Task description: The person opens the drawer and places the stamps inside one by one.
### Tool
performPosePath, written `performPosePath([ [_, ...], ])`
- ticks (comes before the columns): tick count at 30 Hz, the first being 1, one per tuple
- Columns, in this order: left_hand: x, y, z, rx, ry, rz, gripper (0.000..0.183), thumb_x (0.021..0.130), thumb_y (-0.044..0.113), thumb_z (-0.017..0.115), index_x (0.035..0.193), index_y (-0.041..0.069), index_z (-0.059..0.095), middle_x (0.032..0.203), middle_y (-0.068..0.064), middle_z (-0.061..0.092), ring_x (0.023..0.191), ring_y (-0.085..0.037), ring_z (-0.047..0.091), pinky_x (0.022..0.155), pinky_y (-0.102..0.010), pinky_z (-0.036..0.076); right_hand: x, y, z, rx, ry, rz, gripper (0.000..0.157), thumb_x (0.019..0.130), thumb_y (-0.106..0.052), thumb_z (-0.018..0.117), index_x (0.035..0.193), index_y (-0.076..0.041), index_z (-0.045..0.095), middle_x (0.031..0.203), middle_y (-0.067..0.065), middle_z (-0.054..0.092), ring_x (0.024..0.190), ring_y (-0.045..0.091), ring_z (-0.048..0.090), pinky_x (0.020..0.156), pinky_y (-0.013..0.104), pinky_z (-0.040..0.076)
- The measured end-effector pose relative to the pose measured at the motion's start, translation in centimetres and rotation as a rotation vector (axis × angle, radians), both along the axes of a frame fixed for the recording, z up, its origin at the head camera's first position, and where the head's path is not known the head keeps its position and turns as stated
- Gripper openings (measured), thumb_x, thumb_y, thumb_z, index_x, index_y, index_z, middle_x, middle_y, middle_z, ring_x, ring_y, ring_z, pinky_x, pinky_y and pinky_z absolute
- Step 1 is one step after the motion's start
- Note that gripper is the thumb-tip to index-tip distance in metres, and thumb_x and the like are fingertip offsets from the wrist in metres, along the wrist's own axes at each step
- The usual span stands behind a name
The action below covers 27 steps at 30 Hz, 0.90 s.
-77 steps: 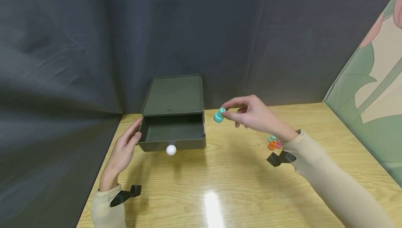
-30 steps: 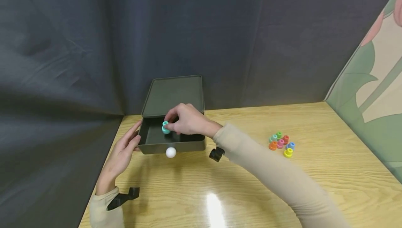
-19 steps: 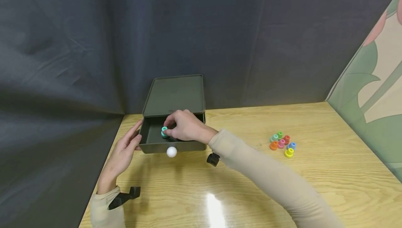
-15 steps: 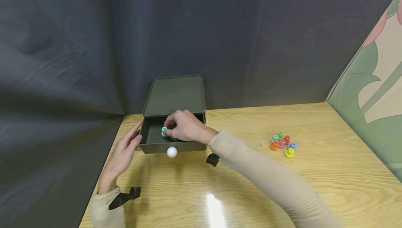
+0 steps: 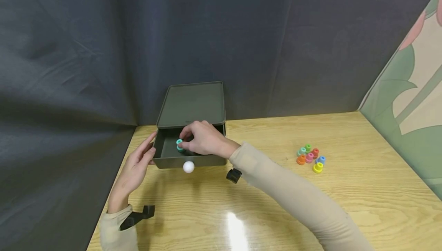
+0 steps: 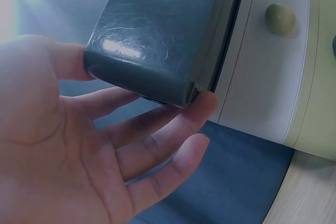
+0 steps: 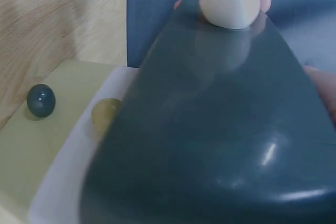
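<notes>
A dark grey drawer (image 5: 192,162) with a round white knob (image 5: 188,167) is pulled out toward me from its chest. My right hand (image 5: 205,139) reaches inside it. Thumb and index finger pinch a small turquoise stacking peg (image 5: 179,142) with a wide base and a hollow top, close over the drawer floor toward the left side. The drawer front (image 7: 210,103) hides that peg in the right wrist view. My left hand (image 5: 134,166) rests against the drawer's left side, fingers extended and spread. In the left wrist view its thumb and fingertips touch the drawer's corner (image 6: 152,40).
Several stacking pegs, including a yellow one (image 5: 318,167) and an orange one (image 5: 301,159), stand grouped on the wooden table (image 5: 276,201) at right. Below the grey drawer are a white drawer (image 6: 257,87) and a pale green one (image 6: 320,87). A dark curtain (image 5: 262,51) hangs behind.
My right hand has carried the turquoise peg left from above the table and lowered it into the drawer, staying almost still lately. The left hand keeps its place at the drawer's side.
</notes>
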State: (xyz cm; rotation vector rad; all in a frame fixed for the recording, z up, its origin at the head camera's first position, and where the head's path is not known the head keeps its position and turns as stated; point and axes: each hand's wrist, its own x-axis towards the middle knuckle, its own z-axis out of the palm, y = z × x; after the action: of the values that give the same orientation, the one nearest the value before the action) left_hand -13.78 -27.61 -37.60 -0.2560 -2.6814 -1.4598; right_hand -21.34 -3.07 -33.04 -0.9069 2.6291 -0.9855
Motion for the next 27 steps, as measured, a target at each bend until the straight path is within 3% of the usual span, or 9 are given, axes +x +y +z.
performPosePath([
  [4, 0.0, 0.0, -0.1, -0.001, 0.006, -0.001, 0.054, 0.116, 0.022, 0.042, 0.169, 0.018, 0.034, 0.173, -0.019, 0.032, 0.141, -0.038, 0.052, 0.084, -0.014, 0.049, 0.0, 0.5, 0.4, -0.022, 0.025, 0.016, 0.027, 0.102, -0.032, 0.074, 0.122, -0.015, 0.081, 0.117, -0.003, 0.081, 0.107, 0.015, 0.075, 0.093, 0.033, 0.059],
  [12, 0.0, -0.1, -0.2, -0.015, 0.027, -0.013, 0.054, 0.116, 0.021, 0.042, 0.169, 0.016, 0.033, 0.174, -0.019, 0.030, 0.141, -0.041, 0.052, 0.083, -0.015, 0.050, 0.1, 2.4, 1.5, -0.111, 0.004, 0.018, 0.031, 0.101, -0.029, 0.076, 0.125, -0.010, 0.079, 0.120, 0.003, 0.081, 0.069, 0.018, 0.078, 0.089, 0.031, 0.061],
  [18, 0.0, 0.0, -0.4, -0.030, 0.049, -0.015, 0.054, 0.117, 0.022, 0.040, 0.169, 0.017, 0.033, 0.173, -0.018, 0.032, 0.134, -0.037, 0.055, 0.084, -0.015, 0.050, 0.2, 4.4, 2.1, -0.166, 0.012, 0.001, 0.028, 0.100, -0.030, 0.076, 0.122, -0.012, 0.081, 0.119, 0.000, 0.080, 0.067, 0.022, 0.077, 0.084, 0.028, 0.060],
  [27, -0.1, -0.1, -0.4, -0.021, 0.050, -0.031, 0.054, 0.117, 0.021, 0.041, 0.169, 0.015, 0.032, 0.174, -0.017, 0.031, 0.138, -0.038, 0.052, 0.084, -0.013, 0.050, 0.5, 7.9, 2.0, -0.300, -0.015, -0.085, 0.022, 0.100, -0.025, 0.076, 0.117, -0.013, 0.082, 0.116, 0.002, 0.081, 0.064, 0.024, 0.075, 0.063, 0.032, 0.056],
])
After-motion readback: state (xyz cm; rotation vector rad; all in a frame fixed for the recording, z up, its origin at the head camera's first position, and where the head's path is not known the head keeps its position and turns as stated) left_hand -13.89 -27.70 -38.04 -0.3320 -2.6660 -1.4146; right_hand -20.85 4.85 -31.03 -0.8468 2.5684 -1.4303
